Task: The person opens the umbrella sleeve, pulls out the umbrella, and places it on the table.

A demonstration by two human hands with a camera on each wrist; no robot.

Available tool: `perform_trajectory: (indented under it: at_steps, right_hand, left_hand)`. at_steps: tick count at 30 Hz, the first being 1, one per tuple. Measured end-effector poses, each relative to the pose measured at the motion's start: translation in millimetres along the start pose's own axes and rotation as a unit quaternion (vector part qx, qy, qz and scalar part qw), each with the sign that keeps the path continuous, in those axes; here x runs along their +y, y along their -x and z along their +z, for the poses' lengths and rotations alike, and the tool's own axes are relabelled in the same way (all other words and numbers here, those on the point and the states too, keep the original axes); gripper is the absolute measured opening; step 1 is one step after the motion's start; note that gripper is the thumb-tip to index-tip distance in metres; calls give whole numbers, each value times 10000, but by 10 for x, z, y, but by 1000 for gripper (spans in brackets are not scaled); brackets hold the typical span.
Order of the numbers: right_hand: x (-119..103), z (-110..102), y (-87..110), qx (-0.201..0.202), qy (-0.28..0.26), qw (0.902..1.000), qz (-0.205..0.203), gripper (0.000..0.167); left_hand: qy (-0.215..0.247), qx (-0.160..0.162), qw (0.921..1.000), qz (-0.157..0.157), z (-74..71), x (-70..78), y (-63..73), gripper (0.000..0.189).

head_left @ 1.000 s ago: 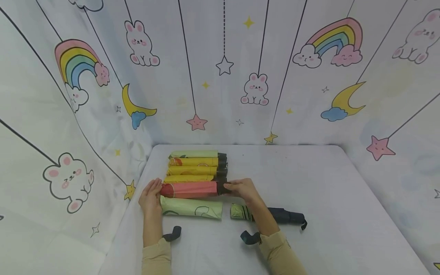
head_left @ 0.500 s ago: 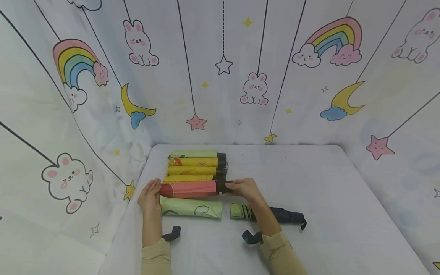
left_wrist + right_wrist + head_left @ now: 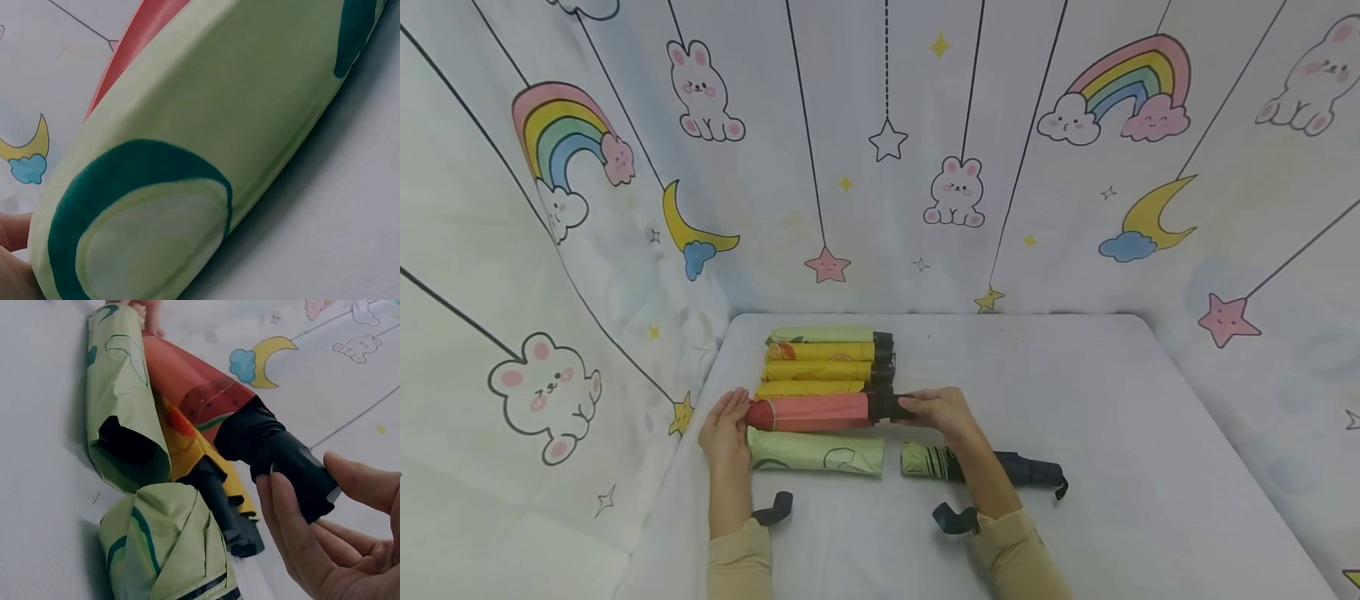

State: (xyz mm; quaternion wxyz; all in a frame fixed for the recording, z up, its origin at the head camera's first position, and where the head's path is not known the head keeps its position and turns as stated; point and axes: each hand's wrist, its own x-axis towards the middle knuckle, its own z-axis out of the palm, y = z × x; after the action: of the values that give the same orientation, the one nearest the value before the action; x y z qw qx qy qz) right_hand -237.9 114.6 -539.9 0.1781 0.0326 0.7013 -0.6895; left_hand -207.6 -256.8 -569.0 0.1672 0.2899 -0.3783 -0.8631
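A red umbrella sleeve (image 3: 820,411) with a watermelon print lies crosswise at the left of the table in the head view. My left hand (image 3: 724,432) holds its left end. From its right end sticks a black folding umbrella (image 3: 290,465), whose tip my right hand (image 3: 943,412) pinches between thumb and fingers. Just in front lies a light green sleeve (image 3: 816,452), its dark mouth gaping in the right wrist view; it fills most of the left wrist view. Right of it, partly behind my right forearm, is a dark folded umbrella (image 3: 1026,469) with a green end.
Behind the red sleeve lie several sleeved umbrellas in a row: yellow ones (image 3: 816,371) and a light green one (image 3: 823,335) at the back, black ends to the right. White cloth covers the table (image 3: 1037,383); a printed curtain (image 3: 895,233) stands behind.
My right hand has shifted slightly rightward, and more of the black umbrella shows outside the red sleeve. My left hand stays at the sleeve's left end.
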Motion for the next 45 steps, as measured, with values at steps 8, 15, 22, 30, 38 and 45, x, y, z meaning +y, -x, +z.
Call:
perform_trajectory:
  at_steps: [8, 15, 22, 30, 38, 45]
  right_hand:
    - [18, -61, 23, 20, -45, 10000, -11, 50]
    - [26, -123, 59, 12, -124, 9999, -112, 44]
    - [19, -193, 85, 7, -216, 9997, -133, 52]
    - [7, -258, 114, -1, -179, 9997, -183, 54]
    - [12, -331, 138, 48, -42, 9997, -248, 51]
    - [16, -408, 163, -18, -140, 9994, -313, 53]
  left_hand:
    - [44, 44, 10000, -4, -4, -18, -27, 59]
    - [42, -13, 10000, 14, -4, -11, -17, 59]
    - [-17, -25, 10000, 45, -14, -11, -7, 59]
    - [73, 34, 9999, 89, -23, -27, -37, 57]
    - [41, 32, 10000, 66, -31, -38, -55, 58]
    - [85, 35, 10000, 37, -20, -38, -56, 58]
